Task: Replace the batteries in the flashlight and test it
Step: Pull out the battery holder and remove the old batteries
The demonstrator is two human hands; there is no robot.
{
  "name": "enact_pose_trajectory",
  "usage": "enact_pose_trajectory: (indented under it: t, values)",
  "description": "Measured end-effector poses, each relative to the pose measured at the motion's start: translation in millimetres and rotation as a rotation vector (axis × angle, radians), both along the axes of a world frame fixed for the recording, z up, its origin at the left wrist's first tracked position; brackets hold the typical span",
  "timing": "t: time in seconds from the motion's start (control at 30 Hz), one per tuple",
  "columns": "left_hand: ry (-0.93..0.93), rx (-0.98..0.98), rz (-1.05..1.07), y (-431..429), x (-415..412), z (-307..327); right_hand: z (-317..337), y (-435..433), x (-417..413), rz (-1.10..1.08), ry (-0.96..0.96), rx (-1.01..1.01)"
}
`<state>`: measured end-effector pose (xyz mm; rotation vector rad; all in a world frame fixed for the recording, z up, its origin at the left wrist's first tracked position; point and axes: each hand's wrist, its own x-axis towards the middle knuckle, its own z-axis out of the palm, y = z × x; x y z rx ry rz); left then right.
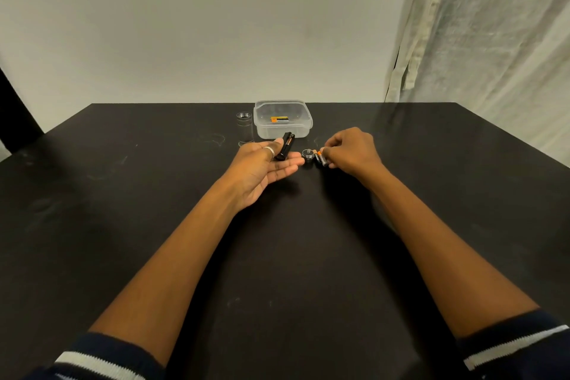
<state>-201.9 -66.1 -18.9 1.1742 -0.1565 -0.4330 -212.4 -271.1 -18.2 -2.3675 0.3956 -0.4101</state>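
Both arms stretched forward over the black tabletop (pixel 154 194), forearms bare, sleeves pushed up. Left hand (pixel 265 168) palm-up and tilted, fingers loosely extended, thumb pinning the black battery holder (pixel 285 146) against them; one battery visible in the holder. Right hand (pixel 351 149) palm-down, fingertips closed on a battery (pixel 323 158) lying on the tabletop, second battery touching it on the left. Silver end cap (pixel 307 154) sits just left of those, spring up, between the two hands. Silver flashlight body (pixel 245 128) stands upright just left of the clear plastic box (pixel 282 119), behind the left hand. Box holds one more battery (pixel 279 119).
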Motion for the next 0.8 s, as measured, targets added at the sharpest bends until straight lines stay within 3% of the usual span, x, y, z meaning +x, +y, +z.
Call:
enact_pose_trajectory:
  t: [0.33,0.47,0.63,0.8]
  values:
    - [0.002,-0.007,0.002,0.0,-2.0,1.0,1.4,1.9,-3.5,-0.010,-0.043,-0.008]
    - [0.007,-0.014,-0.003,0.5,-2.8,1.9,10.0,8.8,-10.3,0.066,-0.152,-0.053]
    - [-0.031,-0.016,-0.054,2.9,-5.8,3.5,23.0,26.7,-16.1,0.369,-0.112,0.389]
    - [-0.074,0.034,-0.102,3.5,-7.6,4.6,18.5,34.7,-15.9,0.446,-0.104,0.668]
